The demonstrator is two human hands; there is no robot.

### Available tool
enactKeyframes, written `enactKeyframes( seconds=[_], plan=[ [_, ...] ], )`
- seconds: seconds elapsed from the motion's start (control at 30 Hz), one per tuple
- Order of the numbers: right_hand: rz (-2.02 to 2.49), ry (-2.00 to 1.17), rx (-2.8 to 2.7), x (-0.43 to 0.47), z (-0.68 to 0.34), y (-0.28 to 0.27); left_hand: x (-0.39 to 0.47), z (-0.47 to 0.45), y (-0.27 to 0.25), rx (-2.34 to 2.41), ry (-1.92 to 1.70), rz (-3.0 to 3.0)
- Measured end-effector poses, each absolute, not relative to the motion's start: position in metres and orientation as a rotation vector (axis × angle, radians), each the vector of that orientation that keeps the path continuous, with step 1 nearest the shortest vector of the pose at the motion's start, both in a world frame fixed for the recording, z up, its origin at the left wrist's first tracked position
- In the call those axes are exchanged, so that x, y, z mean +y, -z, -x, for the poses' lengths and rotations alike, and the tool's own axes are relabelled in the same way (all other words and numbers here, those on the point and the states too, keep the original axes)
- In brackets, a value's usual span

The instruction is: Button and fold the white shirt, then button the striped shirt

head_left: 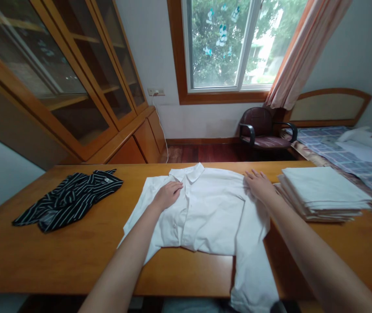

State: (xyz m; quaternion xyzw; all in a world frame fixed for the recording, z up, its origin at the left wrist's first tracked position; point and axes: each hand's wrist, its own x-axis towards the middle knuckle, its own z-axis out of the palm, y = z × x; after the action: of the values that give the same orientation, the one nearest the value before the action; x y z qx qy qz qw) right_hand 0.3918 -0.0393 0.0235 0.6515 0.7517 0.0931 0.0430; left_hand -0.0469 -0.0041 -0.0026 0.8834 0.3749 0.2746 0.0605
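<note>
Fingers of the left hand (167,194) are held close together and slightly bent, laid on the white shirt (217,208) just below its collar, beside the button front; whether any cloth is pinched beneath them cannot be told. By the right hand (259,184), the far shoulder edge on the right is covered, its fingers a little parted and rested flat, with no grip to be seen.

Between and around the hands, the shirt is spread front up on the table (75,265), its collar turned toward the far edge. Soft creases are seen in the body, and the right-hand sleeve is run down past the near edge, its end hung over.

Smoothing and squaring of the shirt is judged to be the step in hand. For the next move, light, even pressure seems to be called for, so that the creases are eased without the collar being dragged askew; care is also needed with the overhanging sleeve.

Farther out, a stack (327,187) of pale cloth is set just beside the right forearm, and a striped garment (75,198) is left crumpled well to the left. Beyond the table, a chair (260,126) is placed under the window (218,48).
</note>
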Motion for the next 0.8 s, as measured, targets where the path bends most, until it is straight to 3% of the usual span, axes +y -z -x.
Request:
enactKeyframes(
  seconds=[0.37,0.63,0.8],
  plan=[
    [-2.101,-0.542,2.29,-0.033,-0.361,-0.045,-0.005,0.048,0.003,1.185,-0.774,-2.655],
    [-1.839,0.119,2.96,-0.08,-0.25,-0.016,0.004,0.044,0.003,1.18,-0.659,-2.62],
    [-1.94,0.15,2.937,-0.096,-0.253,0.004,-0.003,0.046,-0.003,1.255,-0.631,-2.665]
  ],
)
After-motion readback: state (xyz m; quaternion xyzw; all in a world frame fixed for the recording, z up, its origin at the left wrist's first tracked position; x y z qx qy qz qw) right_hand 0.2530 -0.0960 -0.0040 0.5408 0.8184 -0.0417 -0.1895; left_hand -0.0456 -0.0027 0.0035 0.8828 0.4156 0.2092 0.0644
